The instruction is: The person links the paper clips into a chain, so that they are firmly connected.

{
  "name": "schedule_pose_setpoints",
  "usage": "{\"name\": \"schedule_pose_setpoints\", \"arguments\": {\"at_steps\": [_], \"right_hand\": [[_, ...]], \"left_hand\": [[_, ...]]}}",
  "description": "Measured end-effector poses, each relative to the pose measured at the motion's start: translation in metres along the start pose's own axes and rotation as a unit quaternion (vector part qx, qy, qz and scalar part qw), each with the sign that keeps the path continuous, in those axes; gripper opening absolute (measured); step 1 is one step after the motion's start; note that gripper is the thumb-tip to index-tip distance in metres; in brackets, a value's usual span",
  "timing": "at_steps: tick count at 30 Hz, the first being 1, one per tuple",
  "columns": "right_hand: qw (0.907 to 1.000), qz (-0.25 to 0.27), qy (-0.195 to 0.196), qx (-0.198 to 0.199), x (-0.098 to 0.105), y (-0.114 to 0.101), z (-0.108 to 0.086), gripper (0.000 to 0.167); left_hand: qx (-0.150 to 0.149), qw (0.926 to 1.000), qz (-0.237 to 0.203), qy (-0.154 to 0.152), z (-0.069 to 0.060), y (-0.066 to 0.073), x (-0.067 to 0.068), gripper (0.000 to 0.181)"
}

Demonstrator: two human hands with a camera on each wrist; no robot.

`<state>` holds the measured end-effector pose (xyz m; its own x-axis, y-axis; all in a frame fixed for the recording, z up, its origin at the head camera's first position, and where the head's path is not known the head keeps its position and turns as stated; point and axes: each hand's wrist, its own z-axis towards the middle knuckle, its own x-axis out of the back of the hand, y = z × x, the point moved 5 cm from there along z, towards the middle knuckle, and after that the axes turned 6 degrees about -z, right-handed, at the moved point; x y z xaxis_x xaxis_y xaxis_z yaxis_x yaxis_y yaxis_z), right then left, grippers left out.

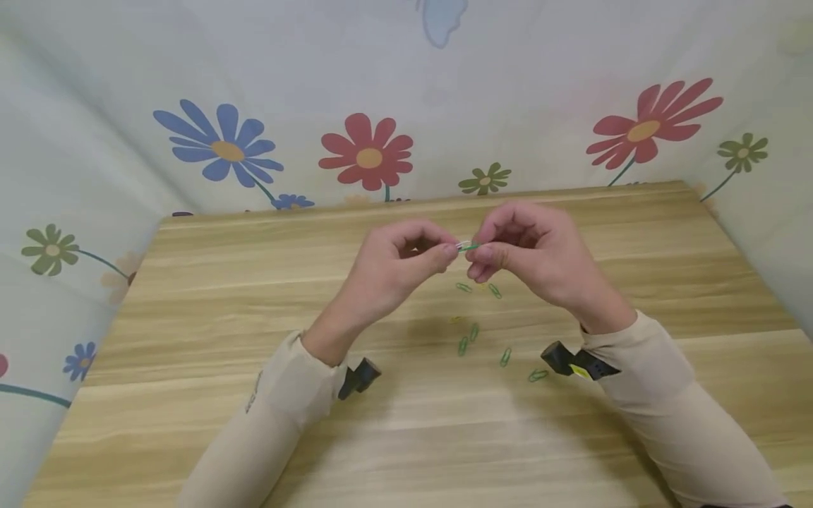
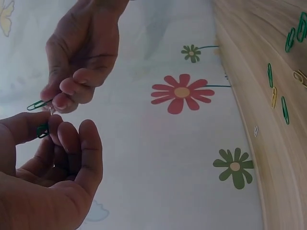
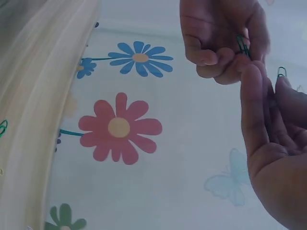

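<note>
Above the far half of the table, my two hands meet almost fingertip to fingertip. My left hand (image 1: 396, 268) pinches a green paper clip (image 2: 42, 130) between thumb and fingers; whether it is one clip or more there, I cannot tell. Another green paper clip (image 2: 38, 104) is pinched by my right hand (image 1: 540, 254), its looped end (image 3: 282, 71) standing out past the thumb. A small white paper clip (image 2: 52, 110) shows in the gap between the fingertips, mostly hidden. Whether the clips are linked is not visible.
Below the hands, several loose green paper clips (image 1: 463, 346) and a few yellow ones (image 2: 274, 97) lie scattered on the wooden table (image 1: 222, 310). A white paper clip (image 2: 255, 131) lies near the table's back edge. Behind it hangs a flower-printed sheet (image 1: 521, 85).
</note>
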<state>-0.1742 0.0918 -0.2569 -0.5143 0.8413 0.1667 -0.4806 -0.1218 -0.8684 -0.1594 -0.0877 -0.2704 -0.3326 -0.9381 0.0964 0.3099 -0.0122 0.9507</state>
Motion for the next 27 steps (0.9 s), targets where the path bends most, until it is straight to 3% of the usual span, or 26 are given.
{"name": "schedule_pose_setpoints", "arguments": {"at_steps": [5,9,20,24,27], "right_hand": [[0.9896,-0.100,0.011,0.102,-0.004,-0.015,-0.002,0.017],[0.9796,-0.142,0.014,0.141,-0.005,-0.021,-0.003,0.016],[0.9575,-0.230,0.033,0.170,-0.003,-0.023,-0.003,0.025],[0.9447,-0.284,0.038,0.160,0.000,-0.026,-0.003,0.023],[0.9426,-0.298,0.036,0.146,0.002,-0.028,-0.004,0.021]], "left_hand": [[0.000,0.9998,-0.013,-0.015,-0.002,0.010,-0.004,0.015],[0.003,0.9995,-0.025,-0.022,-0.003,0.013,-0.005,0.015],[0.027,0.9981,-0.046,-0.032,-0.002,0.010,-0.005,0.015],[0.033,0.9962,-0.073,-0.032,-0.002,0.010,-0.003,0.012],[0.032,0.9964,-0.071,-0.034,-0.002,0.010,-0.002,0.012]]}}
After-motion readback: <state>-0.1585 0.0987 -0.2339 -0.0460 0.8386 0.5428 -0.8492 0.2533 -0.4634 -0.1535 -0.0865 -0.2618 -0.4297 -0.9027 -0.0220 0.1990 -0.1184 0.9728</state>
